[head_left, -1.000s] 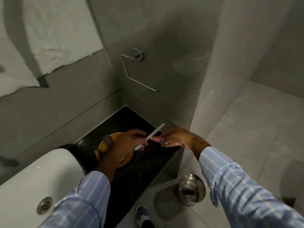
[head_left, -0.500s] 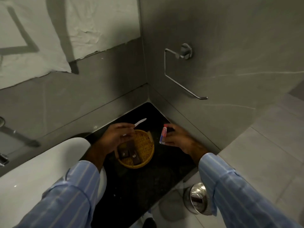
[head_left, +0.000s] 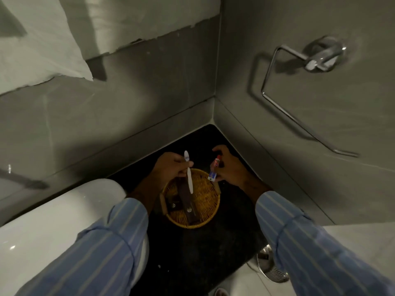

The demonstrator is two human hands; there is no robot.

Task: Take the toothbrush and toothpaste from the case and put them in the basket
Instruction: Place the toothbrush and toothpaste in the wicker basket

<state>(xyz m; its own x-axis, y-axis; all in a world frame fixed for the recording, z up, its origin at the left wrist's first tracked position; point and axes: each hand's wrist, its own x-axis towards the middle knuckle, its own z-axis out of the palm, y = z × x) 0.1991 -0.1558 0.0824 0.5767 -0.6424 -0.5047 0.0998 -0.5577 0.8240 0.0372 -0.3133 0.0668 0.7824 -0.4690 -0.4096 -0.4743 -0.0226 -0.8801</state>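
Hands poised above the basket (head_left: pixel 193 223), a person in a striped blue shirt nears the end of a bathroom chore. Left of the basket sits a white sink (head_left: pixel 53 221). Over the basket's left half, the left hand (head_left: pixel 171 167) is closed around a white toothbrush (head_left: pixel 189 176), which stands nearly upright, bristle end up, its handle tip hanging above dark packets (head_left: pixel 186 205) already lying in the basket. Over the basket's right rim, the right hand (head_left: pixel 228 167) pinches a small toothpaste tube (head_left: pixel 214 168), red cap up, its lower end just above the rim. Both items appear to be out of their case, which cannot be made out for certain here. Neither has yet been released, so lowering and letting go of each looks to be all that remains. Right of the basket, a metal towel ring (head_left: pixel 299 99) hangs on the grey wall.
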